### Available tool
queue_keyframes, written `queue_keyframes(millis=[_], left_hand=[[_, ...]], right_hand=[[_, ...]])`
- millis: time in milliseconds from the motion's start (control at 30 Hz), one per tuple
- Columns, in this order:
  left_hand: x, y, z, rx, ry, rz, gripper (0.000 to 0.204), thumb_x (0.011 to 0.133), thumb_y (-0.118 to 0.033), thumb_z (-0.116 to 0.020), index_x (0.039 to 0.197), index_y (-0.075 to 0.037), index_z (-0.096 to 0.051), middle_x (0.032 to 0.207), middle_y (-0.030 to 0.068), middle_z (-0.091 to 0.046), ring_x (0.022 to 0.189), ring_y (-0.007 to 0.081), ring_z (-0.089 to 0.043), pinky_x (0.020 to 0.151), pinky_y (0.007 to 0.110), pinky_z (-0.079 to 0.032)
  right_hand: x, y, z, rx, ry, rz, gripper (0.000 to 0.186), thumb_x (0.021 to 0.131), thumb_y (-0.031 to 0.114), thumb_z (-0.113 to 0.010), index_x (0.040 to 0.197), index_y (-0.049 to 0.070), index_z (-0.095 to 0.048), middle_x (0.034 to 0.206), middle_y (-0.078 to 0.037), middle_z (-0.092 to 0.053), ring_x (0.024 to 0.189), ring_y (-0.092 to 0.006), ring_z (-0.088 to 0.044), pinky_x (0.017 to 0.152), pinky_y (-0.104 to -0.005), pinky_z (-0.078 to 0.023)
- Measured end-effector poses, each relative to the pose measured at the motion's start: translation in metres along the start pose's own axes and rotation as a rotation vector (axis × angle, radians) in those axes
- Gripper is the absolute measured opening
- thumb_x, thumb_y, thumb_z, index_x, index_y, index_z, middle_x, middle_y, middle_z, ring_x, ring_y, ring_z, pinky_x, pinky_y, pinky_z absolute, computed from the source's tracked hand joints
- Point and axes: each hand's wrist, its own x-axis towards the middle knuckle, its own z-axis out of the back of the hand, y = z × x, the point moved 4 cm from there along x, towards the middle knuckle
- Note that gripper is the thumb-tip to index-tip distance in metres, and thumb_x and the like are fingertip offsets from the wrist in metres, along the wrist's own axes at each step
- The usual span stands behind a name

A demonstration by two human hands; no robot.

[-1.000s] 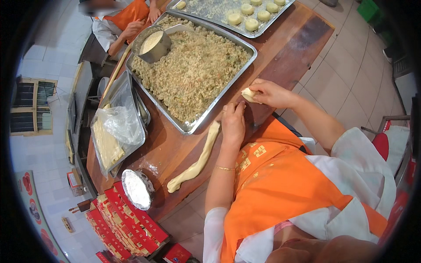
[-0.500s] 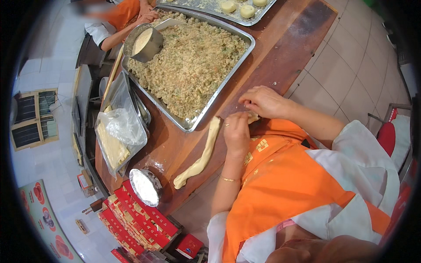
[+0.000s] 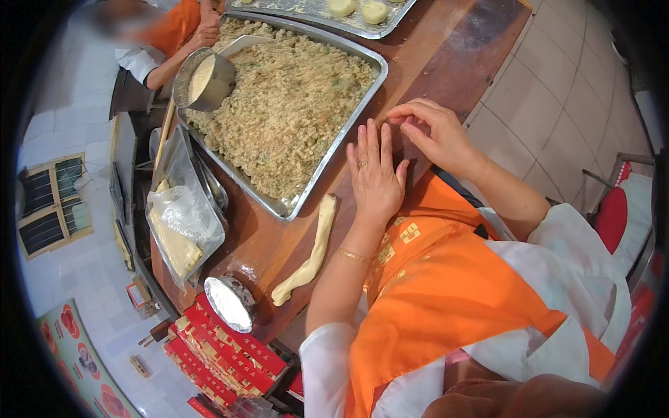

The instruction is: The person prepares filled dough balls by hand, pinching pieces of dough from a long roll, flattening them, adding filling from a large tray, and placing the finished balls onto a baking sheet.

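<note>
My left hand (image 3: 376, 174) lies flat over the wooden table edge, fingers stretched out and a ring on one of them. Whatever is under its palm is hidden. Just beyond it, my right hand (image 3: 439, 136) is loosely curved, thumb apart from the fingers, with nothing visible in it. A long rope of pale dough (image 3: 311, 254) rests on the tabletop to the left of my left hand. Past my hands sits a large metal tray (image 3: 339, 143) filled with a crumbly, yellowish filling (image 3: 286, 104).
A round metal container (image 3: 216, 83) stands in the filling. Leftward are a plastic-covered tray of dough sheets (image 3: 171, 240), a bowl of white flour (image 3: 230, 304) and red boxes (image 3: 226, 352). Round dough pieces (image 3: 374, 12) lie on a far tray (image 3: 306, 14). A co-worker's hand (image 3: 207, 31) is near the filling.
My left hand has gone from curled fingers to flat, stretched ones. The pale piece seen between my hands is out of sight. My right hand has shifted slightly up and right.
</note>
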Motion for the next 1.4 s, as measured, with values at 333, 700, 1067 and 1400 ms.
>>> queue_keyframes(millis=[333,700,1067,1400], left_hand=[[0.011,0.005,-0.003,0.04,-0.003,-0.017,0.07,0.091,-0.028,-0.061,0.151,-0.005,-0.033,0.16,0.0149,-0.026,0.15,0.0312,-0.02,0.12,0.052,-0.014],[0.038,-0.001,0.003,-0.017,-0.102,-0.354,0.061,0.089,-0.026,-0.064,0.142,-0.001,-0.046,0.148,0.0157,-0.045,0.143,0.032,-0.035,0.119,0.046,-0.024],[0.001,0.0,0.0,-0.168,-0.122,-0.278,0.051,0.098,-0.026,-0.049,0.143,-0.001,-0.045,0.147,0.0189,-0.045,0.144,0.0346,-0.034,0.118,0.048,-0.025],[-0.077,0.024,0.011,-0.098,-0.11,-0.092,0.041,0.082,-0.002,-0.059,0.123,-0.001,-0.057,0.117,0.0181,-0.059,0.111,0.037,-0.056,0.097,0.046,-0.045]], right_hand=[[-0.035,0.0,0.061,-0.199,-0.075,0.015,0.007,0.082,0.005,-0.065,0.089,0.003,-0.064,0.08,-0.007,-0.061,0.069,-0.0198,-0.061,0.061,-0.0295,-0.049],[-0.118,-0.092,0.026,-0.613,0.432,-0.303,0.019,0.073,0.024,-0.071,0.079,0.007,-0.066,0.085,-0.012,-0.065,0.084,-0.0343,-0.064,0.072,-0.0455,-0.051],[-0.12,-0.136,0.053,-0.672,0.32,-0.433,0.015,0.075,0.015,-0.07,0.082,0.003,-0.065,0.079,-0.016,-0.068,0.073,-0.0347,-0.066,0.068,-0.0439,-0.051],[-0.003,0.013,0.004,-0.268,0.041,0.276,0.011,0.093,0.01,-0.064,0.102,0.004,-0.064,0.092,-0.011,-0.065,0.081,-0.0262,-0.065,0.07,-0.0375,-0.053]])
